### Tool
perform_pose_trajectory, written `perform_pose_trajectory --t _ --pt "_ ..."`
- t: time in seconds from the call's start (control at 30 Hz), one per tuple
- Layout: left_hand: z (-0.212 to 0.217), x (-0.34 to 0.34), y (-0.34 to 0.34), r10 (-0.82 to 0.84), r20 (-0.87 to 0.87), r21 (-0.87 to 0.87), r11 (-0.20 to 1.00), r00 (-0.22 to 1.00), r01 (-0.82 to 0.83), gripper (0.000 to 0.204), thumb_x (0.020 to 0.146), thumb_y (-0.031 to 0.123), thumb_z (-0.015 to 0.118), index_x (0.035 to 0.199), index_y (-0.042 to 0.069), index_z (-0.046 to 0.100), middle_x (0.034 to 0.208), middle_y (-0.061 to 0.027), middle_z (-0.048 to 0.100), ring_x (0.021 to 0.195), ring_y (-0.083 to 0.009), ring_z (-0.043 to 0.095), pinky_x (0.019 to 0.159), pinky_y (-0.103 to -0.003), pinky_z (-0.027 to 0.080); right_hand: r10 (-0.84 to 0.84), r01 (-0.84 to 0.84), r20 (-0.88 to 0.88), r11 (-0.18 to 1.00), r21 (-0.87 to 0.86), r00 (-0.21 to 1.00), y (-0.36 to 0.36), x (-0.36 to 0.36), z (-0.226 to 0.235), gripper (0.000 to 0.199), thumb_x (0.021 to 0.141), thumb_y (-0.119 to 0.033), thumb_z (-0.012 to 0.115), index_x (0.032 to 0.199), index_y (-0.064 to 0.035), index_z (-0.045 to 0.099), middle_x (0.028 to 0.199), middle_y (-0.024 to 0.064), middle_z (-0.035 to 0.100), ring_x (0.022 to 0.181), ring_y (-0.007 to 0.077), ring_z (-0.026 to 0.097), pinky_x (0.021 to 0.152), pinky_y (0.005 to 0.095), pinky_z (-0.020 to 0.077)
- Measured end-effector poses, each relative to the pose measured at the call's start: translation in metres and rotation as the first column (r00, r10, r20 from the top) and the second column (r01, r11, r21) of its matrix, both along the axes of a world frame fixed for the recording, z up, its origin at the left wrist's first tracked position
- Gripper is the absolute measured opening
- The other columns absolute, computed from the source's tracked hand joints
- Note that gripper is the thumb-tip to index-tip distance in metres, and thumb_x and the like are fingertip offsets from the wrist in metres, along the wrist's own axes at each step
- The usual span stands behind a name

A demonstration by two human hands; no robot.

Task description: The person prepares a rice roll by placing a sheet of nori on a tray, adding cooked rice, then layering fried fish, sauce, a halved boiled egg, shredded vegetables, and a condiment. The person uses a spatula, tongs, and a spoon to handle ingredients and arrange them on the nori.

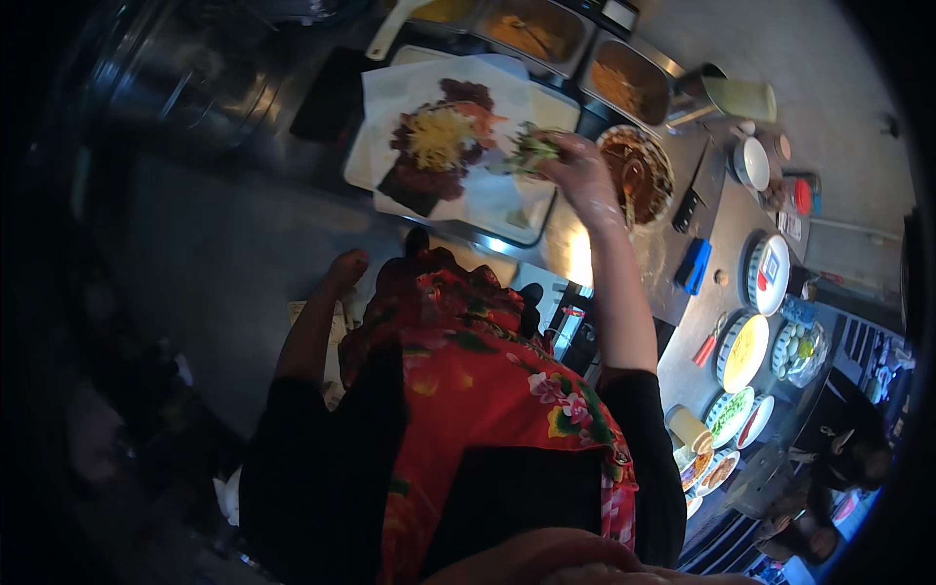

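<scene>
My right hand (585, 172) pinches a bunch of shredded greens (531, 148) over the right side of a white tray-like board (531, 226). On the board lies a sheet of white paper (390, 93), with a dark wrap sheet (409, 192) partly showing at its lower left. Dark reddish-purple rice (466, 91) is spread over it, topped by yellow shreds (439, 136) and orange-pink pieces (483, 122). My left hand (349, 268) hangs near the counter's front edge, fingers curled, with nothing visible in them.
Metal pans of orange-brown filling (614, 88) stand behind the board. Right of my hand is a bowl of dark brown sauce (651, 180) with a spoon in it. Farther right lie a black-handled knife (687, 207), a blue item (693, 266) and several food bowls, one with yellow shreds (745, 351).
</scene>
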State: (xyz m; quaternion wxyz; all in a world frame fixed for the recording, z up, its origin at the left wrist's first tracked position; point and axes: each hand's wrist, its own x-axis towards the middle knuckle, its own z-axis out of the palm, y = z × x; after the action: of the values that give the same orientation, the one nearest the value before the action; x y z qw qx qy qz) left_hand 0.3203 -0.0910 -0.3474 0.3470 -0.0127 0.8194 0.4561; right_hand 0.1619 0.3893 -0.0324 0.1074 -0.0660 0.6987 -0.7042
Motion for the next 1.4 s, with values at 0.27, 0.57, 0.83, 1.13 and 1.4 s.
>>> perform_pose_trajectory --t 0.27,0.57,0.83,1.13,1.4 --pt "0.014 0.057 -0.126 0.577 0.385 -0.234 0.816 0.720 -0.528 0.021 0.099 0.019 0.056 0.113 0.005 0.061 0.075 -0.0048 0.059 0.057 -0.0130 0.054 0.051 -0.032 0.044 0.332 0.040 -0.321 0.637 0.770 0.887 -0.137 -0.063 -0.008 0.038 0.083 -0.003 0.066 0.121 -0.0090 0.064 0.103 0.0204 0.068 0.092 0.0381 0.066 0.083 0.0424 0.0535" --pt "-0.012 0.026 -0.104 0.438 0.373 -0.099 0.895 0.818 -0.434 0.022 0.095 0.017 0.058 0.112 0.007 0.067 0.082 -0.0075 0.068 0.065 -0.0152 0.064 0.055 -0.030 0.050 0.229 0.046 -0.121 0.309 0.950 0.966 -0.122 -0.068 0.014 0.017 0.093 -0.016 0.056 0.100 -0.0051 0.066 0.094 0.0207 0.068 0.087 0.0379 0.067 0.076 0.0466 0.0535" --pt "0.044 -0.007 -0.090 0.276 0.372 -0.094 0.961 0.886 -0.259 0.029 0.096 0.020 0.051 0.115 0.000 0.063 0.083 -0.0106 0.070 0.072 -0.0164 0.068 0.062 -0.031 0.054 0.242 -0.305 0.468 -0.498 0.811 0.850 0.107 -0.227 -0.021 0.026 0.087 -0.016 0.061 0.107 -0.0037 0.070 0.107 0.0165 0.071 0.102 0.0310 0.069 0.081 0.0420 0.0570" --pt "0.086 0.011 -0.115 0.498 0.455 -0.209 0.866 0.738 -0.455 0.033 0.098 0.018 0.058 0.126 0.001 0.054 0.088 -0.0134 0.067 0.068 -0.0181 0.065 0.055 -0.029 0.050 0.031 -0.066 0.062 0.150 0.986 0.998 0.130 -0.221 -0.063 0.047 0.079 -0.023 0.065 0.122 -0.0050 0.064 0.116 0.0199 0.068 0.109 0.0356 0.064 0.096 0.0407 0.0508" --pt "0.076 -0.046 -0.085 0.266 0.264 -0.177 0.958 0.927 -0.224 0.031 0.093 0.020 0.055 0.118 0.004 0.063 0.102 -0.0138 0.069 0.085 -0.0236 0.068 0.069 -0.035 0.055 0.047 -0.078 0.077 0.032 0.996 0.996 0.127 -0.228 -0.083 0.038 0.082 -0.024 0.064 0.115 -0.0033 0.066 0.107 0.0228 0.069 0.104 0.0398 0.064 0.093 0.0434 0.0505"
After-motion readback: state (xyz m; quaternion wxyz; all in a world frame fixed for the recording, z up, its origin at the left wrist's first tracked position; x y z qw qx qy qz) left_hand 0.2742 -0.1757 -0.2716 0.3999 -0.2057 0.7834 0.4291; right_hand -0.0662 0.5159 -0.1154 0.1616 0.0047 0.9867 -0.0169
